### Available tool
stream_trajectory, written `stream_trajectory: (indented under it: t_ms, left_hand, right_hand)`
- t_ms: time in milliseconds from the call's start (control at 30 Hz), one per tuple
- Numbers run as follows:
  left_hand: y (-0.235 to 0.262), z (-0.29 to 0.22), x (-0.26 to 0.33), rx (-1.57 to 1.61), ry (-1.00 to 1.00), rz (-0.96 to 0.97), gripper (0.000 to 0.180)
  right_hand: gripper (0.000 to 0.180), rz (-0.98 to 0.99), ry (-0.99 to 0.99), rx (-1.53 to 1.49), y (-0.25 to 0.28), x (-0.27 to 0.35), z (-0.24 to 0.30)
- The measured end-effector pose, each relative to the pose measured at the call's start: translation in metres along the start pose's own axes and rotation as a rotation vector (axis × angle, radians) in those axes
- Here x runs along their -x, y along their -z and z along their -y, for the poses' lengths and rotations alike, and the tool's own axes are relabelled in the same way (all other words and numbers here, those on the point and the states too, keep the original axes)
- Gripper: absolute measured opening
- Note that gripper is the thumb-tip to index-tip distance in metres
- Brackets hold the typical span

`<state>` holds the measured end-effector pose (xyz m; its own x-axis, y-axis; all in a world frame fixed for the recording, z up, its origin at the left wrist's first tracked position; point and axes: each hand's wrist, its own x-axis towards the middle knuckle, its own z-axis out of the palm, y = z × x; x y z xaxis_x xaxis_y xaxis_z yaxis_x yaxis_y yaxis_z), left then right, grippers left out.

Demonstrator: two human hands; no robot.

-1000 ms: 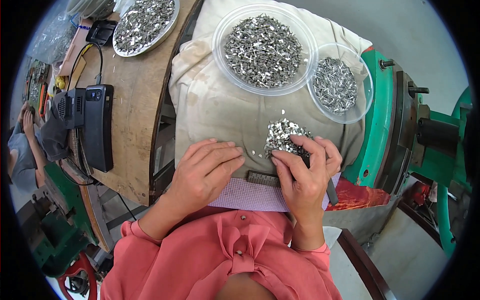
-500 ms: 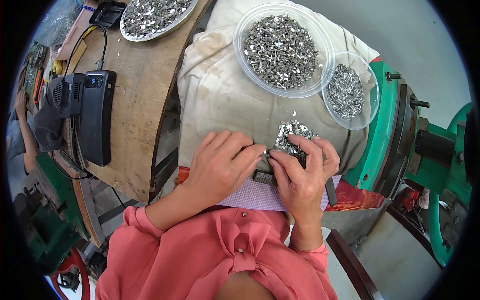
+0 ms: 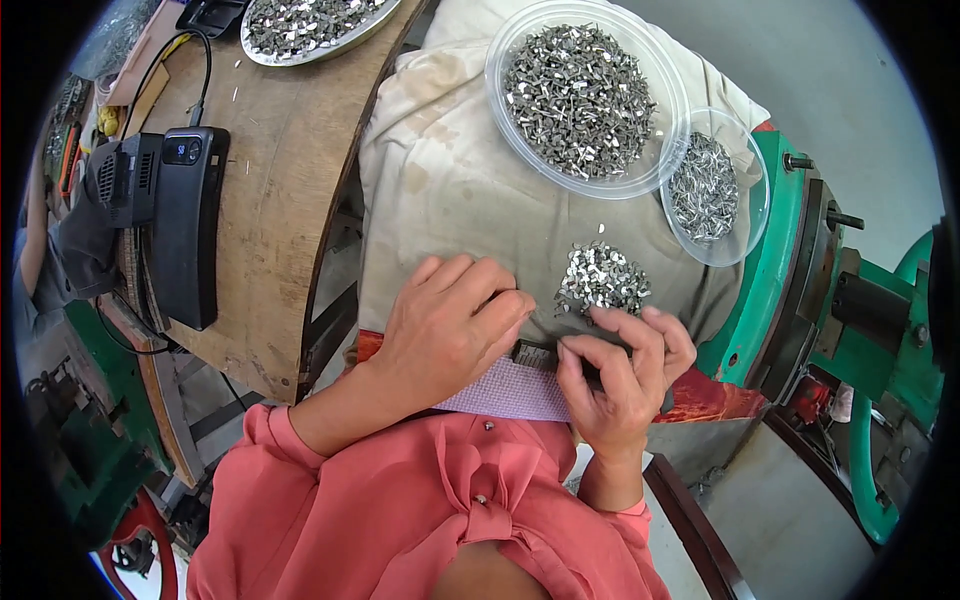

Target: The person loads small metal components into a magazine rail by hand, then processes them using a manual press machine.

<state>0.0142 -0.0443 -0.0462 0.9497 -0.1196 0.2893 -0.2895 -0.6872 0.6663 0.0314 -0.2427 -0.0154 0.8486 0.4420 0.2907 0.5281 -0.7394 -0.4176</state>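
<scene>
My left hand (image 3: 450, 325) is closed, thumb and forefinger pressed together above the cloth. Whatever lies between those fingertips is hidden. To its right, my right hand (image 3: 625, 375) has its thumb and forefinger tips together beside a dark grooved metal block (image 3: 535, 354); I cannot make out what they pinch. Its other fingers curl at the near edge of a loose pile of small shiny metal pieces (image 3: 605, 278). The block lies at the far edge of a lilac woven mat (image 3: 510, 390), partly covered by my right hand.
A large clear tub (image 3: 640, 170) of small metal parts stands beyond the pile. A smaller clear bowl (image 3: 753, 215) of thin metal pins overlaps its right side. On the wooden table (image 3: 275, 200) at left are a black power bank (image 3: 190, 230) and a metal dish (image 3: 330, 48). Green machinery (image 3: 765, 270) borders the right.
My right hand has moved right and nearer, away from my left fingertips, uncovering more of the pile. The small shiny piece at my left fingertips no longer shows. The view has shifted slightly.
</scene>
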Motion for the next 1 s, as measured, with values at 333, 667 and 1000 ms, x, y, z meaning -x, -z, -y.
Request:
stream_trajectory:
  t_ms: [333, 667, 1000]
  left_hand:
    - [0.0, -0.005, -0.004, -0.034, 0.011, 0.006, 0.018]
    - [-0.002, -0.007, 0.0, -0.022, -0.004, -0.037, 0.017]
    - [0.017, -0.004, 0.016, 0.024, 0.033, 0.023, 0.024]
  right_hand:
    - [0.02, 0.045, 0.016, -0.06, -0.002, 0.023, 0.003]
    - [0.022, -0.023, -0.021, 0.031, -0.005, 0.004, -0.006]
    - [0.017, 0.048, -0.006, 0.051, -0.002, -0.007, -0.008]
